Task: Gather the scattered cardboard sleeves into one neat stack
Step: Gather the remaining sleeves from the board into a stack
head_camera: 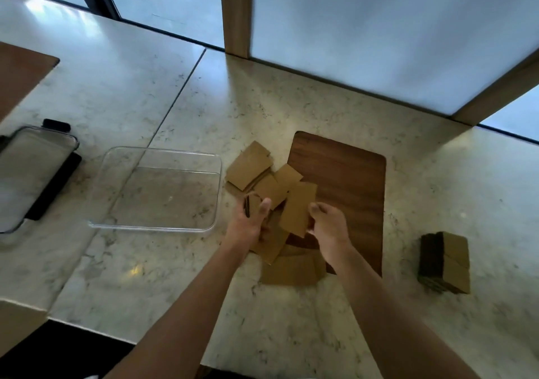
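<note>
Gathering sleeves (pixel 264 184) heaped mid-desk over the board's (pixel 347 180) left edge: my left hand (pixel 250 222) clasps a few, my right hand (pixel 326 222) pinches one (pixel 297 208). They look light, thin, bendable; I'd grip edges.

Single head-worn wide-angle view, looking forward and steeply down over the near edge of a marble counter (pixel 291 110). Close range: both forearms enter from the bottom edge. Frosted window panels (pixel 379 28) along the counter's far edge fill the top. Edges bend from lens distortion.
</note>
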The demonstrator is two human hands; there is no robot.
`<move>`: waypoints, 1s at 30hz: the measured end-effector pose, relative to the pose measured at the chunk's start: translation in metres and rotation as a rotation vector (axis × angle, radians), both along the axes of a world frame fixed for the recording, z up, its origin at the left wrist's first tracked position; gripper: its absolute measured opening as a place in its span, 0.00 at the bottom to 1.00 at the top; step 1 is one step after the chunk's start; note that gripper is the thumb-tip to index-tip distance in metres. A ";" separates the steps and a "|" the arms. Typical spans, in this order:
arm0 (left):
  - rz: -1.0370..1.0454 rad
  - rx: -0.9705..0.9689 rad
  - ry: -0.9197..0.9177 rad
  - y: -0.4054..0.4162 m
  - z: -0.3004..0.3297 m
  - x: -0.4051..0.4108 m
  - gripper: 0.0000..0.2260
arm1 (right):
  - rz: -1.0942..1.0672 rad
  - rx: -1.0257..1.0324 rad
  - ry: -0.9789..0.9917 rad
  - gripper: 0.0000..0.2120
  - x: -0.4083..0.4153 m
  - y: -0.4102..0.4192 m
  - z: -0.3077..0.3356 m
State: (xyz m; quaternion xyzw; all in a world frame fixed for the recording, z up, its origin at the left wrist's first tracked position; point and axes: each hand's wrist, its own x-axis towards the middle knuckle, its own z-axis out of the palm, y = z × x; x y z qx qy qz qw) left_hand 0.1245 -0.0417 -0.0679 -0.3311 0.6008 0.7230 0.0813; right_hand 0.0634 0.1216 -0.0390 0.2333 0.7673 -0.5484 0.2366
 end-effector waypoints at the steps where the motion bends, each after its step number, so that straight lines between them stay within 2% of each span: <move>1: -0.016 0.017 -0.026 0.000 0.000 0.006 0.23 | 0.138 -0.077 -0.022 0.13 0.015 -0.011 0.000; 3: 0.001 0.053 -0.093 -0.001 -0.002 0.019 0.13 | 0.360 0.040 0.006 0.16 0.037 -0.025 -0.007; 5: 0.060 0.068 -0.130 -0.005 -0.005 0.035 0.05 | 0.345 0.353 0.058 0.17 0.045 -0.029 -0.015; 7: 0.135 0.183 -0.144 -0.008 -0.005 0.049 0.07 | 0.321 0.628 0.039 0.30 0.050 -0.027 -0.018; 9: 0.181 0.308 -0.141 -0.010 -0.007 0.063 0.11 | 0.472 0.824 0.079 0.42 0.058 -0.030 -0.022; 10: 0.186 0.314 -0.147 -0.012 -0.008 0.069 0.13 | 0.537 0.867 0.117 0.43 0.061 -0.033 -0.025; 12: 0.181 0.236 -0.136 -0.013 -0.009 0.077 0.11 | 0.513 0.790 0.150 0.37 0.057 -0.035 -0.030; 15: 0.152 0.067 -0.098 -0.016 -0.012 0.084 0.10 | 0.210 0.463 0.121 0.19 0.038 -0.030 -0.026; 17: 0.124 -0.026 -0.065 -0.018 -0.012 0.086 0.13 | 0.009 0.401 0.139 0.14 0.033 -0.022 -0.021; 19: 0.089 -0.033 -0.047 -0.019 -0.009 0.082 0.19 | -0.057 0.253 0.125 0.13 0.042 -0.021 -0.016; 21: 0.021 -0.013 -0.082 -0.015 -0.005 0.074 0.19 | 0.075 0.042 0.030 0.08 0.058 -0.026 -0.012; 22: -0.003 0.009 -0.121 -0.014 -0.004 0.071 0.15 | 0.208 0.014 0.016 0.06 0.066 -0.027 -0.012; 24: -0.018 0.118 -0.195 -0.011 -0.003 0.066 0.07 | 0.470 0.192 0.148 0.09 0.077 -0.022 -0.013; 27: 0.035 0.276 -0.220 -0.009 0.001 0.065 0.12 | 0.736 0.683 0.418 0.14 0.079 0.006 -0.020; 29: 0.064 0.262 -0.205 -0.010 0.004 0.067 0.09 | 1.001 0.783 0.384 0.25 0.084 0.023 -0.028; 30: 0.073 0.245 -0.197 -0.010 0.004 0.068 0.07 | 1.038 0.770 0.343 0.27 0.085 0.029 -0.031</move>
